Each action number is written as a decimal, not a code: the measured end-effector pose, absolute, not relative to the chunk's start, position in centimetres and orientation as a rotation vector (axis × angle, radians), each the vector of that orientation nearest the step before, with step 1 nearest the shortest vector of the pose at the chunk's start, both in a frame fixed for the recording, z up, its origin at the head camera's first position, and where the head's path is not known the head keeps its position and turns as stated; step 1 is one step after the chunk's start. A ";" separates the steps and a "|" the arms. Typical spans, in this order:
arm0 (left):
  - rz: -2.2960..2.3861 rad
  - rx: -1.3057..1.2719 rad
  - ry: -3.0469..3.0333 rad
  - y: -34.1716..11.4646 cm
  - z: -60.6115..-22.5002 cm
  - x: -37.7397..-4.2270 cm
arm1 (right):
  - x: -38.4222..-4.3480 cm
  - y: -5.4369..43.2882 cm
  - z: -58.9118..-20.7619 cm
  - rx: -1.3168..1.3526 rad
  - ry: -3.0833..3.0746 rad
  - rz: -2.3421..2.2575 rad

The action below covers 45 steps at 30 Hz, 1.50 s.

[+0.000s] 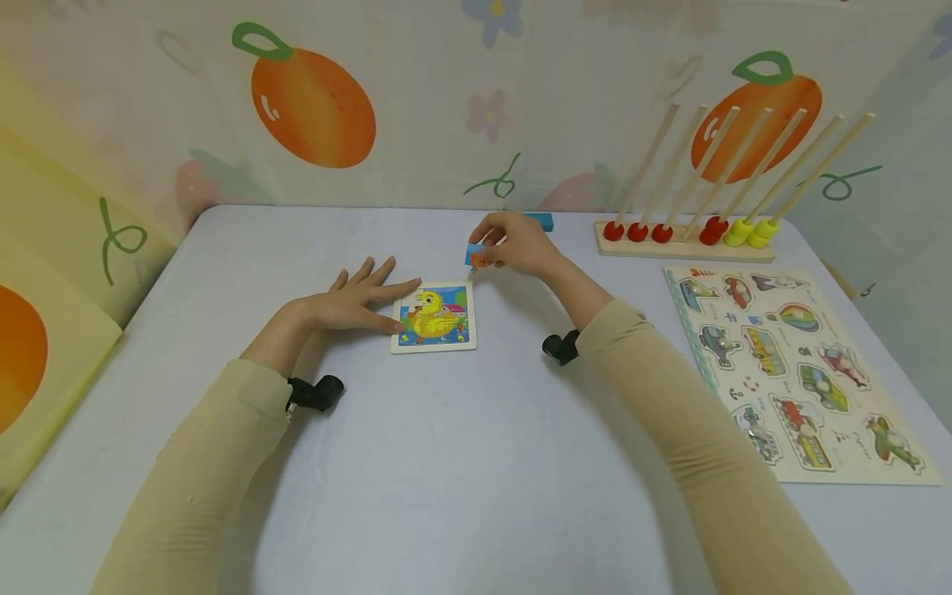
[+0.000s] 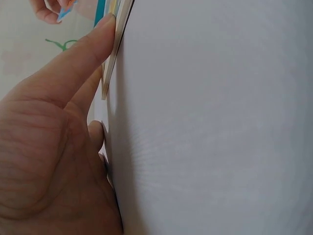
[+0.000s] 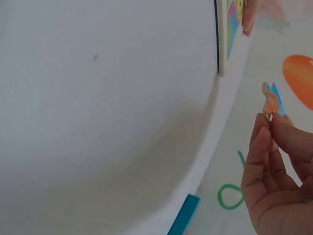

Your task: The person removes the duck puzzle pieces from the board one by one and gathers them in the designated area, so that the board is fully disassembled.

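Observation:
A small square duck puzzle (image 1: 434, 316) in a pale wooden frame lies flat at mid-table in the head view. My left hand (image 1: 349, 302) is spread beside it, thumb and index finger touching its left side. From the left wrist view, the thumb presses on the frame's edge (image 2: 111, 73). Raised just beyond the puzzle's upper right corner, my right hand (image 1: 516, 244) pinches a blue-and-orange puzzle piece (image 1: 477, 257) between thumb and fingers. The right wrist view shows this piece (image 3: 272, 100) held up, apart from the frame.
A flat teal block (image 1: 540, 221) lies behind my right hand, near the table's back edge. At back right stands a wooden peg rack (image 1: 684, 247) with red and yellow beads. Along the right side lies a large vehicle puzzle board (image 1: 796, 372).

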<state>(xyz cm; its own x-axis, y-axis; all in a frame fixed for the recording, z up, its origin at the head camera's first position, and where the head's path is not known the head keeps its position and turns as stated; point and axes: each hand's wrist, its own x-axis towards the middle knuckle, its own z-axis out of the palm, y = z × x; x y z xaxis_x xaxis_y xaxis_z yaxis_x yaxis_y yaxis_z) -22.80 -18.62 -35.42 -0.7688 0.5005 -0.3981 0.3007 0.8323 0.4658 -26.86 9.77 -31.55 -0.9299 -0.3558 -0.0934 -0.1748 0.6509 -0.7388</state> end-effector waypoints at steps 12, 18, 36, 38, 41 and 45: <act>0.527 0.595 2.499 -18.8 -35.4 -22.7 | -27.5 12.6 -32.4 -0.335 2.656 -1.193; 0.532 0.603 2.494 -18.7 -35.4 -22.7 | -27.8 13.3 -32.8 -0.296 2.644 -1.191; 0.534 0.584 2.493 -18.7 -35.6 -22.8 | -28.2 13.5 -33.8 -0.254 2.576 -1.149; 0.538 0.588 2.492 -18.7 -35.6 -22.9 | -28.1 13.4 -33.8 -0.252 2.573 -1.135; 0.537 0.586 2.495 -18.7 -35.7 -22.8 | -28.1 13.2 -33.8 -0.251 2.576 -1.101; 0.535 0.582 2.498 -18.7 -35.5 -22.7 | -28.0 13.1 -33.8 -0.255 2.586 -1.058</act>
<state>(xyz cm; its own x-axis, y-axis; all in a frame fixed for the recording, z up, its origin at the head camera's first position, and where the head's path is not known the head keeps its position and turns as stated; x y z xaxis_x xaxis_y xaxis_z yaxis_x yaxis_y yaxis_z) -22.68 -18.72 -35.52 -0.7751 0.4970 -0.3901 0.2937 0.8301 0.4741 -28.03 13.12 -33.80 -0.9281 -0.2871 -0.2370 -0.0385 0.7073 -0.7059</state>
